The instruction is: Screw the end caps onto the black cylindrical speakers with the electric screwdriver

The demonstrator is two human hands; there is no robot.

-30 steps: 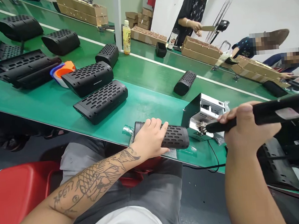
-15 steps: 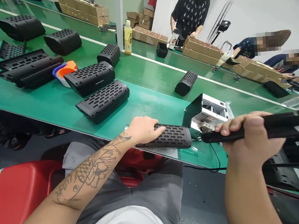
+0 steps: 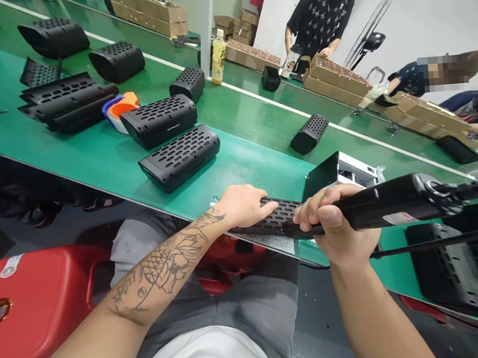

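At the table's near edge lies a black slotted housing point(image 3: 283, 211), and my left hand point(image 3: 243, 206) grips its left end. In my right hand point(image 3: 339, 220) is a black electric screwdriver point(image 3: 384, 203), held level with the fingers wrapped round its front part. The tool's tip end is in front of the housing's right end; whether the two touch I cannot tell. Partly hidden behind my right hand stands a silver and black box-shaped device point(image 3: 333, 171).
Finished-looking black housings point(image 3: 181, 156) and a stack of shell parts point(image 3: 70, 104) lie on the left, beside an orange and blue tape roll point(image 3: 122, 108). A bottle point(image 3: 218, 56) stands by a post point(image 3: 207, 27). Co-workers sit across the table with cardboard trays point(image 3: 334, 80).
My right hand has moved left with the screwdriver, bringing its tip end over to the housing. My left hand stays on the housing; the view has shifted slightly.
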